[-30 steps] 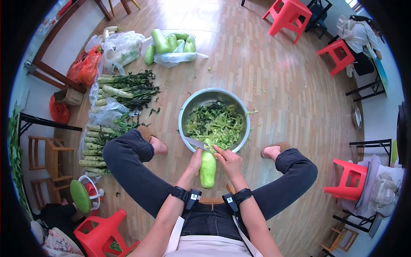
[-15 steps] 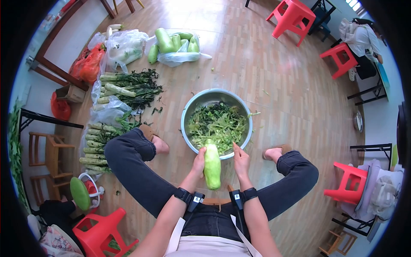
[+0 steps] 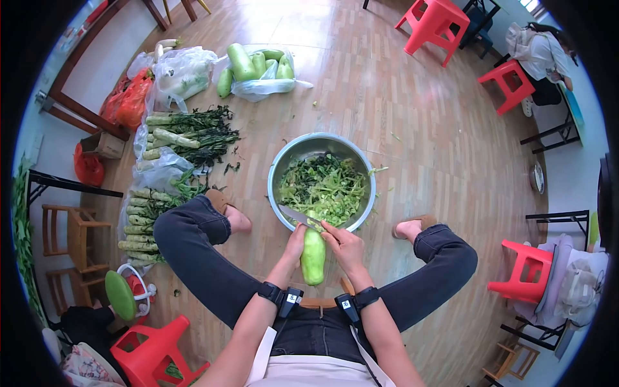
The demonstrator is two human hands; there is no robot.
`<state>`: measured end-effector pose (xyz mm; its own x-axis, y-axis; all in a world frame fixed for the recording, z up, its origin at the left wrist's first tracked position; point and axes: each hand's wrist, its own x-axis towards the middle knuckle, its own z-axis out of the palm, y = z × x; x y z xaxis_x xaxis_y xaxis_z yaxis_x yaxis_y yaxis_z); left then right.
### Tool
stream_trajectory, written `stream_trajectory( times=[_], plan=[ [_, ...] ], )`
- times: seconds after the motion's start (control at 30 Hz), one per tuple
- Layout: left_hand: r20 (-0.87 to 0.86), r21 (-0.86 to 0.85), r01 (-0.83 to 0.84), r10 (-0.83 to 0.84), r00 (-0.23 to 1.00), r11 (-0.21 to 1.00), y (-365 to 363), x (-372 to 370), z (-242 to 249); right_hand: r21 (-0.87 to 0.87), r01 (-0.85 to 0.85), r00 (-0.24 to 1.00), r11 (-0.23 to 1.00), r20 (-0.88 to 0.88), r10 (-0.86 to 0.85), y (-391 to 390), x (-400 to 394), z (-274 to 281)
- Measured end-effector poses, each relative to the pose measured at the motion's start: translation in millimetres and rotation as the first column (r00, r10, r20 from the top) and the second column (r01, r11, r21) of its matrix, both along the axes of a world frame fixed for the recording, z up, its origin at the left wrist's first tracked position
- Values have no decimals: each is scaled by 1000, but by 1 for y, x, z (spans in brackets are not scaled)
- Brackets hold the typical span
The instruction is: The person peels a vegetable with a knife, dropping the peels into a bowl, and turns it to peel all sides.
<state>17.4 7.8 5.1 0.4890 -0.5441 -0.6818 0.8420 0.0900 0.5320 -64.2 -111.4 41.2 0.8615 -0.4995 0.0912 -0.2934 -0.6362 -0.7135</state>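
My left hand (image 3: 296,241) is wrapped round a pale green gourd (image 3: 313,259), held lengthwise toward me at the near rim of the metal basin (image 3: 278,169). My right hand (image 3: 345,246) grips a knife (image 3: 298,215) whose blade lies across the gourd's far end and points left over the rim. Inside the basin is a heap of green peelings and leafy scraps (image 3: 327,190). Both hands are close together, the right one just beside the gourd.
Bundles of leafy stems (image 3: 187,138) lie on the floor at left. Behind them sits a plastic bag of gourds (image 3: 258,87). Red stools (image 3: 155,351) stand around the room. A person in white (image 3: 545,58) is at the table far right. My bent legs flank the basin.
My right hand has moved left to the gourd, and the knife blade now shows across its far end. The left hand still holds the gourd. The whole view has shifted slightly.
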Motion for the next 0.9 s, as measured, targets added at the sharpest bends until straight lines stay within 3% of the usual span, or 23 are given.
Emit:
stream_trajectory(
  times=[0.23, 0.33, 0.4, 0.43, 0.5, 0.53, 0.6, 0.63, 0.7, 0.83, 0.9],
  plan=[
    [75, -15, 11, -9, 997, 1000, 2, 0, -11, -76, -1, 999, 997, 39, 4, 0, 1, -4],
    [164, 5, -12, 11, 986, 1000, -1, -4, -3, -146, 24, 998, 989, -52, -32, -17, -8, -26],
    [244, 29, -38, 30, 969, 999, 1, -6, -4, 164, 368, 919, 915, -216, -331, -40, -22, -61],
    [203, 4, -42, 40, 978, 999, 4, -5, -13, 173, 367, 920, 914, -212, -329, -37, -18, -64],
    [125, -51, -72, 78, 989, 996, 6, -2, -31, 347, 344, 933, 872, -22, -359, -40, -16, -65],
    [123, -60, -80, 87, 989, 995, 4, 0, -30, 339, 337, 936, 878, -21, -351, -37, -11, -48],
    [75, -46, -82, 85, 994, 996, 3, 2, -27, 406, 181, 981, 896, -145, -132, -18, -4, -16],
    [75, -43, -84, 87, 993, 996, 3, 2, -19, 408, 179, 981, 895, -146, -129, -9, -2, -10],
    [142, 40, -106, 99, 985, 994, -1, 0, -7, 386, 23, 998, 922, 38, -40, 5, -4, -4],
    [154, 31, -35, 29, 988, 999, 3, 1, -3, 327, -22, 1000, 945, 21, 16, 7, -6, 7],
    [143, 15, -68, 65, 988, 998, 1, 0, 3, 342, -29, 992, 939, -108, 70, 3, -6, 13]
  ],
)
